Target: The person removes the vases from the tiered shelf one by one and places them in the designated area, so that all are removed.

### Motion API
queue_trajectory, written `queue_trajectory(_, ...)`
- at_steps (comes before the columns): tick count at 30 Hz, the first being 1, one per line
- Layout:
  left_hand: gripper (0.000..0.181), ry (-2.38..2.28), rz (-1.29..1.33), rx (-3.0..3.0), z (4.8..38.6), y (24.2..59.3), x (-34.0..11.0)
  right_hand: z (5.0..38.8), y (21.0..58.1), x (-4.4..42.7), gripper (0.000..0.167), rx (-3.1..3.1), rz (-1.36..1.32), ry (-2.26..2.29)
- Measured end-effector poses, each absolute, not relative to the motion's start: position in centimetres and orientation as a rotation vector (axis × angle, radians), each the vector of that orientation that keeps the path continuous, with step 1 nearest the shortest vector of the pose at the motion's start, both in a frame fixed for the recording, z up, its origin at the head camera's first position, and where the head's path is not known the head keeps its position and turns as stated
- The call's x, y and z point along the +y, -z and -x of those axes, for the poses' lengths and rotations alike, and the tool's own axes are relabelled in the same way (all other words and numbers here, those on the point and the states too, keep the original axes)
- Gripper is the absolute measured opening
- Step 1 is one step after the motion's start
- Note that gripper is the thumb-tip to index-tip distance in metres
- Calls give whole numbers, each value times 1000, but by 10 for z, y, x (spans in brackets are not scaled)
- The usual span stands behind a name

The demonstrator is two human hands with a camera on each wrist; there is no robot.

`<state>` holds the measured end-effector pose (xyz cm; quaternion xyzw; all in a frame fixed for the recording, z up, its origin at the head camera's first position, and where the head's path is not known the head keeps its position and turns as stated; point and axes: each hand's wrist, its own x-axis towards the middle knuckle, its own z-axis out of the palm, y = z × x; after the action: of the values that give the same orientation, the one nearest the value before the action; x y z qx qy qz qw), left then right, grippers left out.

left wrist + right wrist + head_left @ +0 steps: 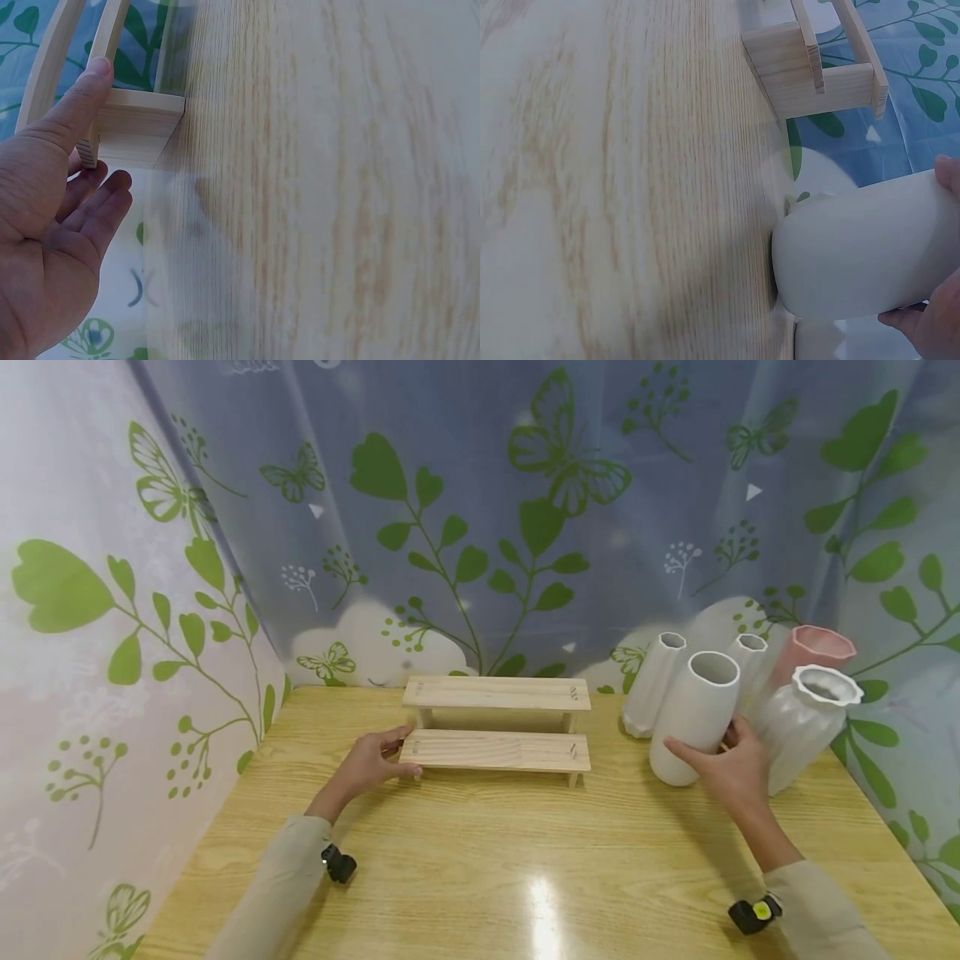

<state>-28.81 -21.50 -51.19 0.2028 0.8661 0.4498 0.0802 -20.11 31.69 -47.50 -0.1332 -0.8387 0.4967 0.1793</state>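
Note:
A two-step wooden stand stands near the back of the table. My left hand holds the left end of its lower step, with the thumb along the front edge. In the left wrist view, the thumb of the left hand lies against the board and the other fingers bend behind its end. My right hand grips a smooth white vase, thumb on the near side and fingers round its right. The vase stands upright on or just above the tabletop; I cannot tell whether its base touches.
Close around the held vase are a slim ribbed white vase, another slim white vase, a pink vase and a fluted white vase with a wavy rim. A patterned curtain hangs behind the wooden table.

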Motion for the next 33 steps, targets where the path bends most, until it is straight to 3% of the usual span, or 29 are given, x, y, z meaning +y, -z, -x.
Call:
queue_trajectory(22,84,-1330,-635,2613,286,513,-220,201,477,323,90,-2391,437,-1407)
queue_trajectory(33,85,-1296,-655,2621,288,511,-219,195,477,330,90,-2411,316,-1404)
